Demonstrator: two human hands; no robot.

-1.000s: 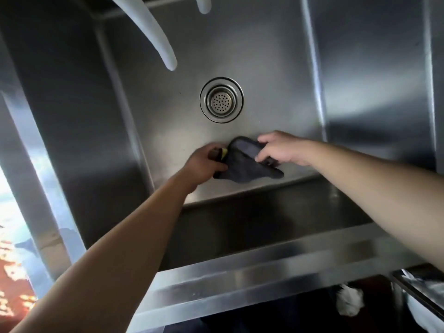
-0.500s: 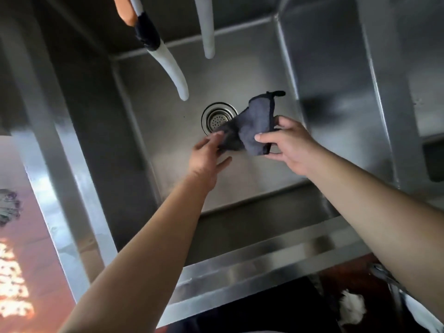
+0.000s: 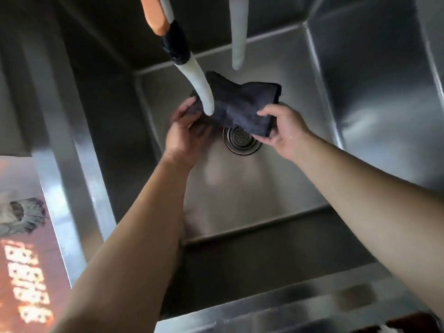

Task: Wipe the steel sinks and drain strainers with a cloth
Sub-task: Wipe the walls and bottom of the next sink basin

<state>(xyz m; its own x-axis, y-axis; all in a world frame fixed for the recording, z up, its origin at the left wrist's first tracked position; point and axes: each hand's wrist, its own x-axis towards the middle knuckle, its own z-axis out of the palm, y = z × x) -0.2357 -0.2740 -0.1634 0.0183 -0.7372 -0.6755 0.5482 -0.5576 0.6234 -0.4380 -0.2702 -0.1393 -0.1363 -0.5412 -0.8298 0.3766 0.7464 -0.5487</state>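
Both hands up over the sink basin (image 3: 240,200), w/ a dark grey cloth (image 3: 242,104) stretched between them. Right hand (image 3: 281,133) pinches the cloth's near corner, thumb on top, fingers under. Left hand (image 3: 187,138) grips the other end, blurred; can't tell exactly how its fingers lie. Cloth is folded, dark edging, held above the drain strainer (image 3: 241,140), partly covering it. White hose (image 3: 201,85) hangs in front, hiding part of the cloth.

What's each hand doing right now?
Left hand: holds the left end of the cloth, fingers curled round it.
Right hand: pinches the cloth's right edge, above the strainer.
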